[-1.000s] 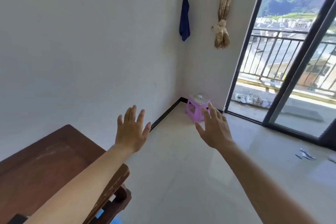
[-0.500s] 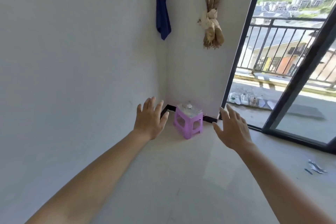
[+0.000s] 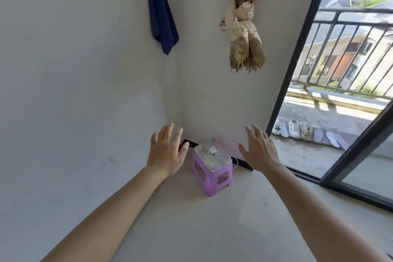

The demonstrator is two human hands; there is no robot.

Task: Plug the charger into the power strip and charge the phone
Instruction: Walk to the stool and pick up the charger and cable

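Observation:
A small purple plastic stool (image 3: pixel 212 173) stands in the room's corner. On its top lie a white charger block (image 3: pixel 211 150), a tangle of thin white cable (image 3: pixel 221 156) and a pale flat item that may be the phone or the power strip; I cannot tell which. My left hand (image 3: pixel 167 152) is held out, palm down, fingers spread, just left of the stool and nearer to me. My right hand (image 3: pixel 258 151) is stretched out the same way to the stool's right. Both hands hold nothing.
White walls meet behind the stool. A blue cloth (image 3: pixel 161 8) and a tied beige curtain (image 3: pixel 244 27) hang above. A dark-framed sliding door (image 3: pixel 353 155) at right stands open onto a balcony with several shoes (image 3: pixel 302 131) and a railing (image 3: pixel 344 49).
The view has moved closer to the corner and tipped down. The stool looms larger and now sits between my two hands. The wooden table has left the view. Both hands stay spread.

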